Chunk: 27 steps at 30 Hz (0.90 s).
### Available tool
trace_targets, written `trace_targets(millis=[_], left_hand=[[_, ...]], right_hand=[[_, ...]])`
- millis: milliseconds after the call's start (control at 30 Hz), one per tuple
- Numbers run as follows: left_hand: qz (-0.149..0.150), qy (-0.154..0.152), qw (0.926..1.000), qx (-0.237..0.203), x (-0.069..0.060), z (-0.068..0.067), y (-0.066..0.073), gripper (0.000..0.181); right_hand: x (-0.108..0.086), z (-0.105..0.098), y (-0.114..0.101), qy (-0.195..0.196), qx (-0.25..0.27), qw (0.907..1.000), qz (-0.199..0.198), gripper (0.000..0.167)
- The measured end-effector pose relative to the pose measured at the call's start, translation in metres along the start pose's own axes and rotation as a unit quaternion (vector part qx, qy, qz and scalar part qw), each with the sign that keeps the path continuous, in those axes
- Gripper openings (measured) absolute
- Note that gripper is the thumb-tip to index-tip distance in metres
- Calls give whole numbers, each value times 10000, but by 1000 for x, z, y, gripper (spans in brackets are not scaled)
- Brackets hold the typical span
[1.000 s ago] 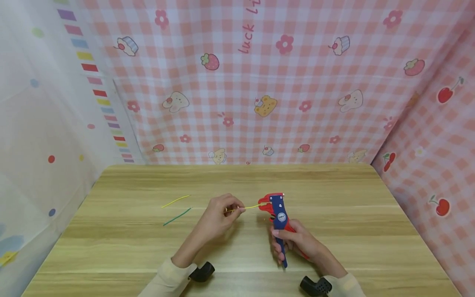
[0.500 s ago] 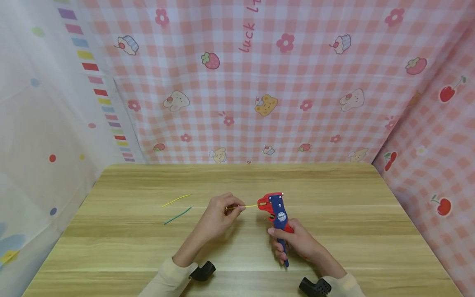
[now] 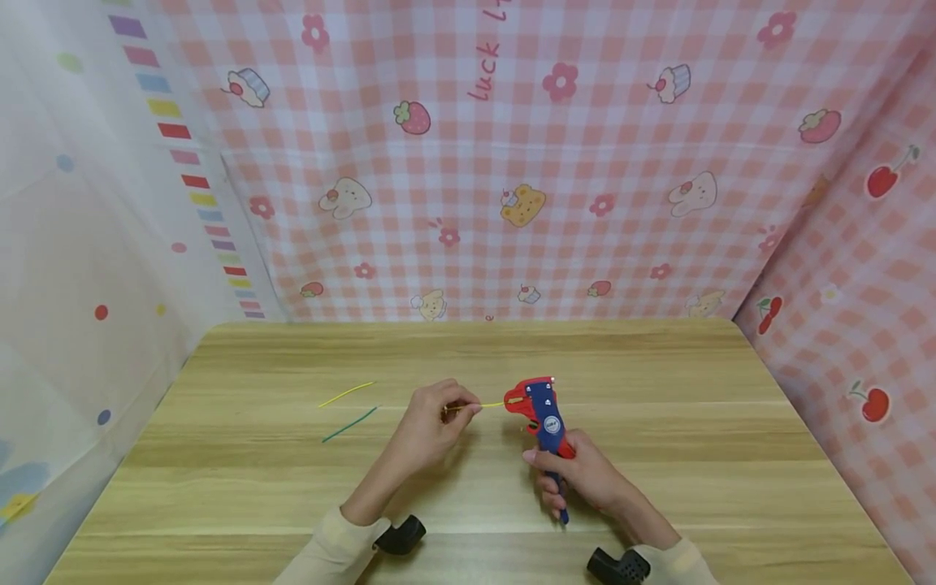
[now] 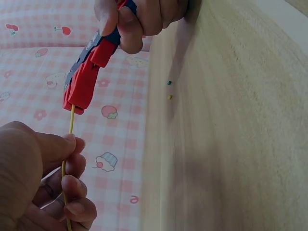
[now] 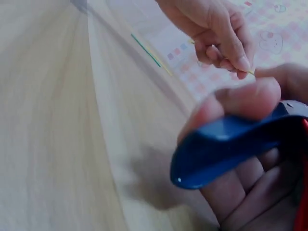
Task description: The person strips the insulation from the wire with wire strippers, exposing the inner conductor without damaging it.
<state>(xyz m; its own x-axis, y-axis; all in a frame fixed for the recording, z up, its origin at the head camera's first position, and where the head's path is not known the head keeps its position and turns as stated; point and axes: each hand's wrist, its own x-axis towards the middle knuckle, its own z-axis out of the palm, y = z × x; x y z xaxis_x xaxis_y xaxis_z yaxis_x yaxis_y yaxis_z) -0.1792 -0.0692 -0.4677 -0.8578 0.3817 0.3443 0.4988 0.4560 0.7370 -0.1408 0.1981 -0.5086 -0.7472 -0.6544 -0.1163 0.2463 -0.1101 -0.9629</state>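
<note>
In the head view, my left hand (image 3: 439, 418) pinches a yellow wire (image 3: 491, 405) between thumb and fingers. The wire's far end runs into the red nose of a blue and red wire stripper (image 3: 544, 414). Around the stripper's handles curls my right hand (image 3: 588, 475), with the thumb across the blue handle. From the left wrist, the yellow wire (image 4: 71, 122) enters the tip of the red nose (image 4: 83, 86), whose inside is hidden. The blue handle (image 5: 211, 154) fills the front of the right wrist view.
Left of my left hand, a second yellow wire (image 3: 347, 394) and a green wire (image 3: 349, 425) lie apart on the wooden table (image 3: 256, 487). Tiny green (image 4: 169, 83) and yellow (image 4: 170, 97) bits show against the table. A checked pink curtain (image 3: 453, 162) hangs behind.
The stripper has shifted slightly left, and less yellow wire shows between it and my left fingers. Its red handle, visible below my right hand a second ago, is now mostly hidden there.
</note>
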Motion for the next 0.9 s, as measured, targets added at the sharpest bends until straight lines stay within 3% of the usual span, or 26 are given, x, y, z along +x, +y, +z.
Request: trace_targets(millis=[300,533,700,900], left_hand=[[158,250,9994,160,0,-1,1,6],[420,436,9970,492,0,-1,1,5],[563,545,9953,567,-1,-1,1,4],[664,665,9935,648,-2,0,0,4]], right_hand=[[0,-3,0,-479,0,9977,-473,7],[0,-5,2,-482,7,9981,-390,12],[1,-5,2,-613,29,9965,-569,8],[0,-5,1,-599,85,9971,-453,10]])
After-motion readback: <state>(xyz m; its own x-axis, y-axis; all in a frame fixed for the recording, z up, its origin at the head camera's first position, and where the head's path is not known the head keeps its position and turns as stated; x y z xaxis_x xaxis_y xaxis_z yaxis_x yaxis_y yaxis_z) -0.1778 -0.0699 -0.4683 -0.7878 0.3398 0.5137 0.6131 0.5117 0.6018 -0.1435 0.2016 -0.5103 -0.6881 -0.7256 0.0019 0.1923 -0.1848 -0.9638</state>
